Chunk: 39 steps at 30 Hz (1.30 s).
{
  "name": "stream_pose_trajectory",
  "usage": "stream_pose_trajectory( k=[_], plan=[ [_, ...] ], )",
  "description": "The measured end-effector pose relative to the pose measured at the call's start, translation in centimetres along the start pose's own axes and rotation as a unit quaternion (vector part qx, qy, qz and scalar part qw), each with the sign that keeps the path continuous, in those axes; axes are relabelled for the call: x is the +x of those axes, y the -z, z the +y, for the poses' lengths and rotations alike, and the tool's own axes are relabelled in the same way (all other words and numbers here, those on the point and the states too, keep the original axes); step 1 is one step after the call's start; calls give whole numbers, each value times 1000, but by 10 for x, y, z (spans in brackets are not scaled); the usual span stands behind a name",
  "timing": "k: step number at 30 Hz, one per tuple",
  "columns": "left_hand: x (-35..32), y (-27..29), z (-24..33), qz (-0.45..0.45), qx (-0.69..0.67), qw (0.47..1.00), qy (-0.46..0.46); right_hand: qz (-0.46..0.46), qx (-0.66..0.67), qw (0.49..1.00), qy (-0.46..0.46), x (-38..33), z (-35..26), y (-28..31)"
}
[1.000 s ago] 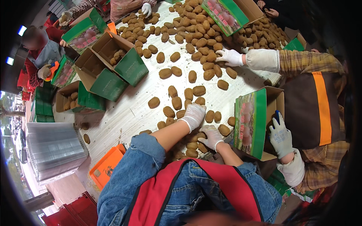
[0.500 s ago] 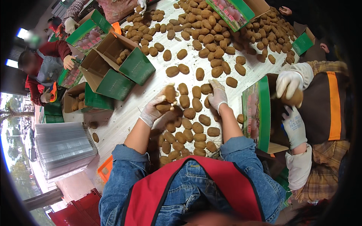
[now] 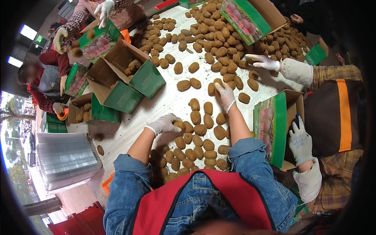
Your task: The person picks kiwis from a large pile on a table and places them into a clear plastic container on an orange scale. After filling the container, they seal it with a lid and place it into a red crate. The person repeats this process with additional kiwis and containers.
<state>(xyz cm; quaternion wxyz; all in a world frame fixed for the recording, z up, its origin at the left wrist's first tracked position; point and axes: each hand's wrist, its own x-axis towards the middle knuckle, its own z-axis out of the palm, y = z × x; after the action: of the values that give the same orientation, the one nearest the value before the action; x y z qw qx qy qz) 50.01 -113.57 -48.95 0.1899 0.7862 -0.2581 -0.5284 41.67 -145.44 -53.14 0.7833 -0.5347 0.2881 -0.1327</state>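
White-gloved, my left hand point(image 3: 163, 124) curls its fingers round a brown kiwifruit point(image 3: 179, 125) at the left edge of the loose group in front of me. Farther out, my right hand point(image 3: 226, 97), also gloved, grips at a kiwifruit point(image 3: 212, 89); its fingers partly cover the fruit there. Between my forearms more kiwifruit point(image 3: 195, 116) lie spread on the white tabletop point(image 3: 156, 103), down to my red vest.
A large kiwifruit heap point(image 3: 223, 39) fills the far side. Green cartons point(image 3: 147, 78) stand at left, some holding fruit. Clear plastic trays point(image 3: 66, 156) are stacked nearer. At right, a co-worker's gloved hand point(image 3: 300, 145) is at a carton point(image 3: 270, 129); their other hand point(image 3: 266, 62) reaches over the heap.
My left hand has come down to the fruit on the table; the kiwifruit it held up no longer show there. My right hand has closed on fruit. The right co-worker's upper hand has moved to the heap.
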Motion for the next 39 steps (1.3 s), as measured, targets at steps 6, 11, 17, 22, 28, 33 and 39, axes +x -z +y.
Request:
stream_pose_trajectory(
  k=[6,11,17,22,28,33,39],
  plan=[
    [-5,58,29,-39,-18,999,-23,-31,-258,963,71,24,-16,-58],
    [72,88,57,258,138,952,-87,-66,-415,903,87,53,-19,-81],
    [113,50,65,245,191,949,-49,-86,-501,853,119,108,-19,-100],
    [67,36,71,196,67,975,-85,-126,-625,758,138,118,-10,-122],
    [-43,92,86,422,-1,863,-278,-176,-392,902,45,94,-21,-136],
    [-67,208,66,696,-95,658,-271,-77,-56,921,379,55,-86,-229],
    [-68,215,37,653,-277,668,-225,-214,-261,881,332,0,-122,-246]
  ],
)
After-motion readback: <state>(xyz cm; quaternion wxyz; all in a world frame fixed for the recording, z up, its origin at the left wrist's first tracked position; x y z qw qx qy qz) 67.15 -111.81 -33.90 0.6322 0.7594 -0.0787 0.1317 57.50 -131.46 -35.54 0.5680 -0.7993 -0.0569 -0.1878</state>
